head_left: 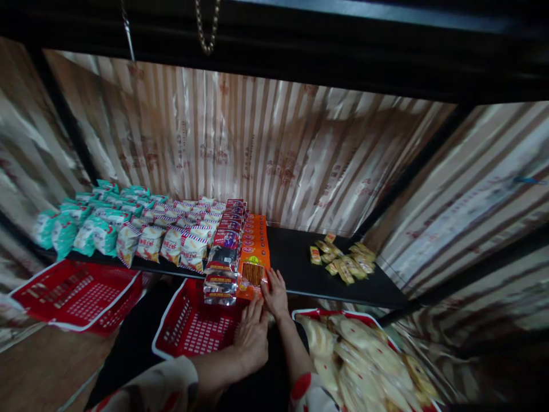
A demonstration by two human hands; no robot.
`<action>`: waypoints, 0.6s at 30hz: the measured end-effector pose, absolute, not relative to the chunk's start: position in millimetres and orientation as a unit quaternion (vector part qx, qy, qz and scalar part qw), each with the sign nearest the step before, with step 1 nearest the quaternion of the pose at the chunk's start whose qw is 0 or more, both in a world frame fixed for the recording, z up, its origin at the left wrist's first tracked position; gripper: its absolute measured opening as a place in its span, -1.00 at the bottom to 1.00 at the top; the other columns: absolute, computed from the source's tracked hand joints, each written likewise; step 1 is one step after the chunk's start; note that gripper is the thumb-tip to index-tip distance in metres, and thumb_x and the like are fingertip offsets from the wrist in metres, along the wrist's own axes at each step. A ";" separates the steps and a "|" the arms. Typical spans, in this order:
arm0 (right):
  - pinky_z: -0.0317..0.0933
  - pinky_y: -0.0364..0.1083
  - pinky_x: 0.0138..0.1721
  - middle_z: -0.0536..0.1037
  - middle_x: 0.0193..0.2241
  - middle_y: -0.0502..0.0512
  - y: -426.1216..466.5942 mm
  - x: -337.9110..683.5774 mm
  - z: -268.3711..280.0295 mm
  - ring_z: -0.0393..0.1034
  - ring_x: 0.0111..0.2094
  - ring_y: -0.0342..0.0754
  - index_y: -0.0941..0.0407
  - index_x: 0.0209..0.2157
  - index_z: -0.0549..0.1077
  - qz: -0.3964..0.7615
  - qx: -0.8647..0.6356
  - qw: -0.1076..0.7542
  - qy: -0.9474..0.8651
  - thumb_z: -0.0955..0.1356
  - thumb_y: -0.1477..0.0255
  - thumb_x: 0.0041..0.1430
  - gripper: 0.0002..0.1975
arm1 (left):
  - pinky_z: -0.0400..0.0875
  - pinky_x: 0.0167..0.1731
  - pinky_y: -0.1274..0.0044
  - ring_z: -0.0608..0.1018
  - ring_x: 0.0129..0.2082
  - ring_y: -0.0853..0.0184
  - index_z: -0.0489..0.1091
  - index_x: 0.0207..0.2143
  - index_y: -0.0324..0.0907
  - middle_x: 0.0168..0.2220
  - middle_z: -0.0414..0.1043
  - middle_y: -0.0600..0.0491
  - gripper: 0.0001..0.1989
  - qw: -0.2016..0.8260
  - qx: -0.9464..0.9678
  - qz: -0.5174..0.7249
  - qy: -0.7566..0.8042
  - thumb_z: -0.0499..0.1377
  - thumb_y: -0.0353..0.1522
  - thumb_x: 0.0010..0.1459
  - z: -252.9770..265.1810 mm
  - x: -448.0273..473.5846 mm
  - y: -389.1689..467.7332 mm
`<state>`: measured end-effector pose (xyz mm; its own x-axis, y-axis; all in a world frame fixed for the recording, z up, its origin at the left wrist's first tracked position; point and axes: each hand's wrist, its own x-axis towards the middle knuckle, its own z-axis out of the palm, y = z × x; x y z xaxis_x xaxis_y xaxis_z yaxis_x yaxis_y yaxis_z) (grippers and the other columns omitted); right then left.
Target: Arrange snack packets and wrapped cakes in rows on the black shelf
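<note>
My left hand reaches to the front end of an orange snack packet, fingers stretched out at its lower edge. On the packet's front right corner lie the fingers of my right hand, extended and slightly apart. The orange packets lie overlapped in a row running back on a black shelf. Right beside them on the left is a row of dark red and black packets, the front ones hanging over the shelf edge. My fingertips partly cover the orange packet's near end.
White striped bags and teal bags fill the shelf's left. Small yellow packets lie on the right. Below stand a red basket, another red basket and a basket of pale bagged food. A chain hangs above.
</note>
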<state>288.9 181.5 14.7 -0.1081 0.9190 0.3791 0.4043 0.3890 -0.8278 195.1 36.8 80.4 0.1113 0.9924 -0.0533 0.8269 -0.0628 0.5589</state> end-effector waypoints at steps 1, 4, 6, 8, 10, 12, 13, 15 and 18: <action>-0.05 0.20 0.22 0.41 0.07 0.20 182.1 288.3 13.5 0.01 0.24 0.13 0.15 -0.05 0.47 0.275 -0.480 0.469 -0.688 0.32 0.10 0.01 -0.46 | -0.11 0.26 0.26 -0.08 0.32 0.12 0.17 0.19 -0.33 0.32 -0.10 -0.14 -0.32 0.232 0.712 0.177 0.639 0.02 -0.46 -0.07 79.5 194.8 34.1; -0.04 0.20 0.21 0.43 0.05 0.21 183.4 286.4 11.7 0.02 0.24 0.11 0.16 -0.06 0.48 0.268 -0.481 0.477 -0.684 0.27 0.09 0.05 -0.46 | -0.11 0.26 0.26 -0.10 0.32 0.12 0.18 0.19 -0.33 0.33 -0.12 -0.12 -0.29 0.227 0.718 0.171 0.635 0.03 -0.46 -0.11 78.1 194.0 26.9; -0.04 0.21 0.21 0.43 0.05 0.21 183.8 285.7 12.0 0.02 0.24 0.11 0.16 -0.08 0.49 0.264 -0.482 0.479 -0.685 0.26 0.10 0.06 -0.48 | -0.11 0.26 0.25 -0.12 0.32 0.11 0.18 0.18 -0.34 0.33 -0.15 -0.13 -0.29 0.230 0.719 0.161 0.635 0.03 -0.47 -0.12 78.1 193.1 22.6; -0.04 0.20 0.21 0.43 0.05 0.22 184.0 285.3 12.8 0.01 0.24 0.11 0.17 -0.08 0.49 0.261 -0.485 0.479 -0.684 0.26 0.12 0.05 -0.48 | -0.11 0.26 0.25 -0.13 0.33 0.11 0.19 0.17 -0.37 0.33 -0.17 -0.15 -0.30 0.236 0.721 0.150 0.634 0.03 -0.46 -0.11 77.9 191.9 18.9; -0.06 0.19 0.22 0.41 0.07 0.25 184.4 285.0 13.6 0.01 0.24 0.12 0.19 -0.08 0.49 0.262 -0.489 0.480 -0.679 0.26 0.13 0.04 -0.47 | -0.11 0.26 0.26 -0.14 0.33 0.11 0.20 0.16 -0.40 0.33 -0.18 -0.17 -0.33 0.243 0.721 0.141 0.634 0.02 -0.45 -0.09 76.6 191.1 15.9; -0.07 0.18 0.23 0.40 0.08 0.24 185.3 284.5 14.2 0.01 0.24 0.13 0.18 -0.07 0.49 0.272 -0.493 0.486 -0.668 0.27 0.14 0.03 -0.48 | -0.13 0.26 0.27 -0.14 0.33 0.11 0.21 0.15 -0.40 0.33 -0.17 -0.17 -0.35 0.248 0.717 0.136 0.637 0.01 -0.45 -0.06 73.9 190.8 14.0; -0.07 0.18 0.23 0.40 0.07 0.23 186.0 284.2 14.3 0.02 0.24 0.13 0.17 -0.08 0.49 0.278 -0.494 0.490 -0.663 0.27 0.14 0.03 -0.48 | -0.13 0.26 0.27 -0.14 0.33 0.11 0.22 0.15 -0.39 0.33 -0.17 -0.17 -0.35 0.250 0.715 0.135 0.639 0.01 -0.45 -0.06 72.2 190.7 13.6; -0.06 0.18 0.22 0.42 0.06 0.23 187.5 283.6 14.3 0.05 0.22 0.13 0.17 -0.09 0.50 0.282 -0.496 0.494 -0.656 0.28 0.14 0.02 -0.49 | -0.14 0.26 0.26 -0.14 0.32 0.10 0.23 0.15 -0.36 0.33 -0.17 -0.15 -0.36 0.254 0.712 0.136 0.640 0.01 -0.44 -0.05 68.5 190.8 13.9; -0.06 0.17 0.22 0.43 0.05 0.24 189.5 283.3 14.0 0.10 0.20 0.12 0.18 -0.10 0.51 0.277 -0.498 0.500 -0.652 0.27 0.12 0.02 -0.48 | -0.13 0.26 0.24 -0.14 0.32 0.10 0.22 0.16 -0.35 0.33 -0.19 -0.14 -0.36 0.258 0.708 0.139 0.642 0.00 -0.43 -0.04 62.9 190.7 17.8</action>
<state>283.3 189.5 14.0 -0.0049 0.9265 0.3763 0.3729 0.3509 -0.8590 190.7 17.8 62.9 0.1371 0.9814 -0.1343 0.8378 -0.0425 0.5444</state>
